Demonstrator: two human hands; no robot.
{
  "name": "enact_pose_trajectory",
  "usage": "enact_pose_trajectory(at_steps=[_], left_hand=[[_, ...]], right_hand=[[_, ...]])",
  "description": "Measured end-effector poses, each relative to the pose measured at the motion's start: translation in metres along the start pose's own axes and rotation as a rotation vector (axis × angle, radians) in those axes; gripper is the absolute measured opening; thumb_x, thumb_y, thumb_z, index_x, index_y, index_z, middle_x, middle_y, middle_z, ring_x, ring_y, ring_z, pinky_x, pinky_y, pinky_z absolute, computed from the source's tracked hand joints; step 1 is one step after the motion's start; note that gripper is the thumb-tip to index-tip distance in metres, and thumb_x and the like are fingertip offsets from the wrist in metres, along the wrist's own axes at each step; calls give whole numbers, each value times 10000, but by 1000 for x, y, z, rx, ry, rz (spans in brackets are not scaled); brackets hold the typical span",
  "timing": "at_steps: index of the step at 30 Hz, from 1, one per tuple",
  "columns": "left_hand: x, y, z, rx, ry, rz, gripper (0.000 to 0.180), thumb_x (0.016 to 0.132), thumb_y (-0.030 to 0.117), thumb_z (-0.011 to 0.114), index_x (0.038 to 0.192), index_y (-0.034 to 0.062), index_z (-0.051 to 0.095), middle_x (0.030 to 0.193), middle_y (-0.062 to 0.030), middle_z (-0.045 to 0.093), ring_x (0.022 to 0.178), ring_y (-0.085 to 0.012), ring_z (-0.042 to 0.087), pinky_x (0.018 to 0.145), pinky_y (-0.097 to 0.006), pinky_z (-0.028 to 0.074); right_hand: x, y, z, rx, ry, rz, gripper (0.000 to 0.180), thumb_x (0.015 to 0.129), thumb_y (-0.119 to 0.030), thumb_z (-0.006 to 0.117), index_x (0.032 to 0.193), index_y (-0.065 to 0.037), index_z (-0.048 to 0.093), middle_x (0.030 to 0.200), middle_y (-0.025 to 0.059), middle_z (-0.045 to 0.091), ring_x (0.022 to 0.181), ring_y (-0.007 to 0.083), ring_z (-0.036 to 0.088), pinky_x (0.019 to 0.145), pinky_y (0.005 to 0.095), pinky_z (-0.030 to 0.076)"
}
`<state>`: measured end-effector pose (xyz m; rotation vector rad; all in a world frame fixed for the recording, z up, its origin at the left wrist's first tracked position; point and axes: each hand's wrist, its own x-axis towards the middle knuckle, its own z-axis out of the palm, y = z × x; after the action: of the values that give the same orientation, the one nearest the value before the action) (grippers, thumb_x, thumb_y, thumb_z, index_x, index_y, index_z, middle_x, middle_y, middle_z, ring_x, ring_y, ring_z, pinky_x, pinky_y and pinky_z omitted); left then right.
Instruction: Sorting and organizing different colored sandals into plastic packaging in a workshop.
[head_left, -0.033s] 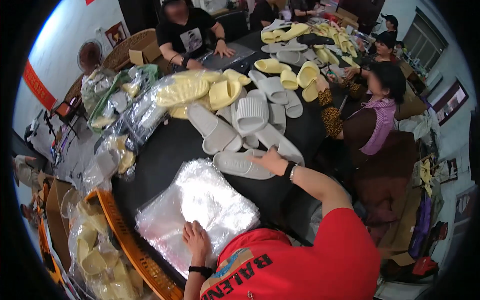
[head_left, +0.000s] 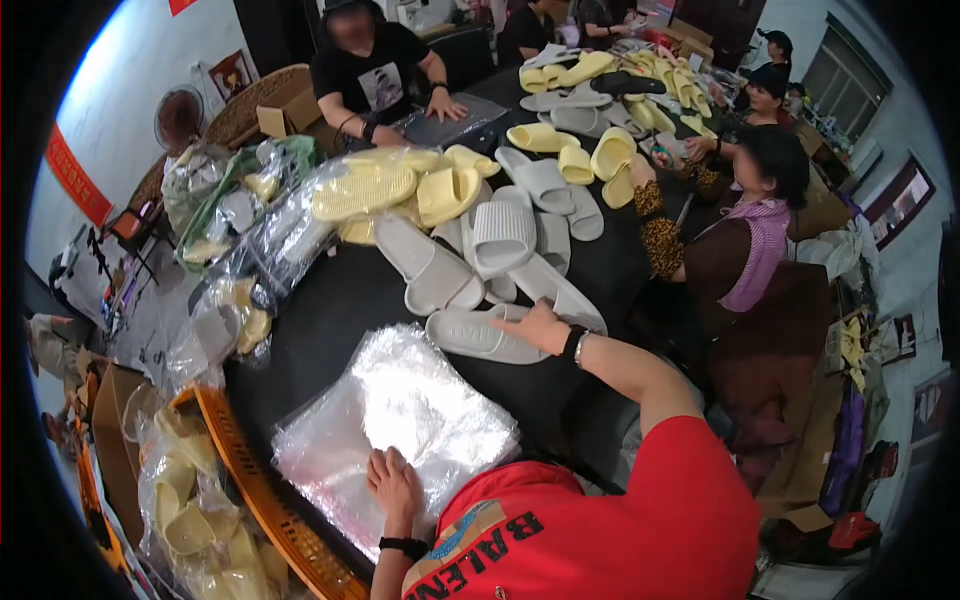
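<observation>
My left hand (head_left: 395,482) lies on a stack of clear plastic bags (head_left: 400,385) at the table's near edge, its fingers stretched out over the top sheet. Further right, my right hand (head_left: 540,328) is closed on a light grey slipper (head_left: 475,332), its index finger reaching across the footbed; the other fingers are partly hidden. Just beyond it lies another grey slipper (head_left: 560,290). A loose heap of grey slippers (head_left: 428,265) continues away from my right hand, one with a ribbed strap (head_left: 503,235) on top.
Bagged yellow slippers (head_left: 365,190) lie at the table's far left. An orange plastic basket (head_left: 235,440) stands by my left arm, near bagged yellow slippers (head_left: 190,525). Across the table, a person in black (head_left: 375,75) handles a flat bag; another in leopard sleeves (head_left: 660,230) reaches toward yellow slippers.
Both my hands keep their places, on the bags and the grey slipper. The grey slipper under my right hand has shifted very slightly.
</observation>
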<state>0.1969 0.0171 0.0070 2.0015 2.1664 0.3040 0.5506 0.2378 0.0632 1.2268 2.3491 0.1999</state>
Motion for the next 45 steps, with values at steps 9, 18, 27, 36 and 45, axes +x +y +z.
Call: enact_pose_trajectory(at_steps=[9,18,27,36,45], left_hand=[[2,3,1,-20,-6,-16,489,808,262,484,1259,108,373,1321,-183,316,1222,-344,261,978,-467,185],[4,5,-2,-18,3,-8,484,823,267,473,1265,100,367,1320,-185,313,1228,-346,252,979,-467,179],[0,-1,6,-3,30,-15,489,811,274,493,1256,110,375,1310,-187,330,1221,-342,266,975,-457,188],[6,4,9,8,78,-26,485,797,293,514,1242,145,392,1311,-161,342,1218,-324,282,964,-459,213],[2,1,-6,-12,40,-74,450,844,294,453,1262,154,366,1317,-165,322,1227,-332,286,957,-478,253]], right_hand=[[-7,34,-27,379,-126,-187,456,700,-92,545,1140,-140,436,865,168,605,826,331,600,695,451,465],[-77,57,-111,1503,-31,-214,506,649,-12,656,1131,24,506,1066,80,581,977,140,511,864,265,399],[-110,131,-154,1634,371,30,433,672,-51,590,1096,15,534,1065,58,563,981,150,502,869,271,389],[-10,266,-119,1182,649,534,569,678,-160,624,1191,9,447,1141,172,515,1062,288,480,884,324,377],[48,197,-60,1210,607,291,609,719,-151,586,1265,1,365,1252,186,406,1167,281,383,959,338,313]])
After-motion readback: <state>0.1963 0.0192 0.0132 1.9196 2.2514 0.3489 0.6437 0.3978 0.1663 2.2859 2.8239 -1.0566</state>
